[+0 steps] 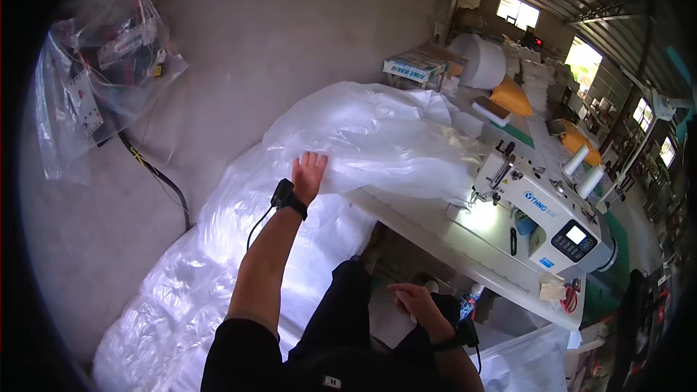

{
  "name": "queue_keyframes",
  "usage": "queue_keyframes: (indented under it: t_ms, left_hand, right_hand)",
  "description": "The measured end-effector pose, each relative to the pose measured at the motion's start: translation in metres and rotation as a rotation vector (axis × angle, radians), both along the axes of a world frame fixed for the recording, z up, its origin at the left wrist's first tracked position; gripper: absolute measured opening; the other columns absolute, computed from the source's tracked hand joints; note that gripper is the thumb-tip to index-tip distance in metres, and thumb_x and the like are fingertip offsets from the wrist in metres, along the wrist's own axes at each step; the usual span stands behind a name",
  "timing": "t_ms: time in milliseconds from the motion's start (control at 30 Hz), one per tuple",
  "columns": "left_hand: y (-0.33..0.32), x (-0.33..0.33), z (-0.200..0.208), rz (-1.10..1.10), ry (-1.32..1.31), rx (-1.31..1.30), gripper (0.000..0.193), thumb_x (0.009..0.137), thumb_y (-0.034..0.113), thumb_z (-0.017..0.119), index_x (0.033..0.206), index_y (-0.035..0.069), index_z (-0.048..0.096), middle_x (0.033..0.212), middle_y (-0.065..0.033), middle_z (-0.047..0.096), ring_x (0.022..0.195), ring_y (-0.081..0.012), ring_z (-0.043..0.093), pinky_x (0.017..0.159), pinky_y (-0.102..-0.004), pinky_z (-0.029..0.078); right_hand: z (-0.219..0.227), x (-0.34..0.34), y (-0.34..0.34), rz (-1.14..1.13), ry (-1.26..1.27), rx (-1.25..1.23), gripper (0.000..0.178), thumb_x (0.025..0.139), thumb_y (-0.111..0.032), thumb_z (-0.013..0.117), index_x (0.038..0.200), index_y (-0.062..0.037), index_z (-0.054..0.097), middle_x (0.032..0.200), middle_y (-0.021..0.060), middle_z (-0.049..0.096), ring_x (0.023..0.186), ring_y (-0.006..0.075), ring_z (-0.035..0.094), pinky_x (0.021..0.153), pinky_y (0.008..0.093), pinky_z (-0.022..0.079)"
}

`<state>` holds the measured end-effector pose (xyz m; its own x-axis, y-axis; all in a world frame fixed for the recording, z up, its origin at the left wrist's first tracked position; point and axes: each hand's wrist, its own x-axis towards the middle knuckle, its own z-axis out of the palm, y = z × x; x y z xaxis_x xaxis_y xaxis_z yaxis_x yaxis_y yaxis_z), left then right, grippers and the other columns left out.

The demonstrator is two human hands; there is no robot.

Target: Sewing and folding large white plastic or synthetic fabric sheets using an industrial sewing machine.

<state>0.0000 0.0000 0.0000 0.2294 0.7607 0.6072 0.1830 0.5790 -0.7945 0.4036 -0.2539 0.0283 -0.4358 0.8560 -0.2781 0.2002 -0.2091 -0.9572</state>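
A big heap of clear-white plastic film runs from the floor at the left, over the table's end, to the sewing machine. My left hand lies on this film with its fingers a little apart, pressing on its surface; it is open. Lower down, above my lap, is my right hand, away from the film. Its index finger stretches to the left and the other fingers curl loosely; I see nothing held in it. The lit needle area of the machine meets the film's right end.
White thread cones stand behind the machine. On the white table lie a black tool and red-handled scissors. A bagged electrical box and a black cable hang on the left wall. More film lies lower right.
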Motion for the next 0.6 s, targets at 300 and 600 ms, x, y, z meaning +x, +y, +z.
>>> queue_keyframes:
  t_ms: [300,600]
  left_hand:
    - [-0.007,-0.009,0.072,-0.61,-1.122,-0.229,0.02,0.081,0.013,0.052,0.095,0.013,0.067,0.095,-0.004,0.067,0.099,-0.0246,0.06,0.089,-0.0463,0.04]
    - [-0.078,-0.021,0.184,-1.004,-1.25,-0.384,0.018,0.072,0.01,0.061,0.088,0.014,0.07,0.095,-0.0085,0.067,0.102,-0.0273,0.059,0.096,-0.0473,0.04]
  right_hand:
    - [0.016,-0.003,-0.013,-0.057,-0.081,-0.053,0.027,0.095,-0.012,0.048,0.114,-0.0012,0.064,0.071,0.0015,0.06,0.056,0.0061,0.05,0.049,0.0205,0.04]
    - [0.028,-0.034,0.0,0.091,0.034,-0.058,0.027,0.096,-0.013,0.048,0.115,-0.0012,0.063,0.072,0.0011,0.059,0.058,0.0057,0.049,0.052,0.0205,0.041]
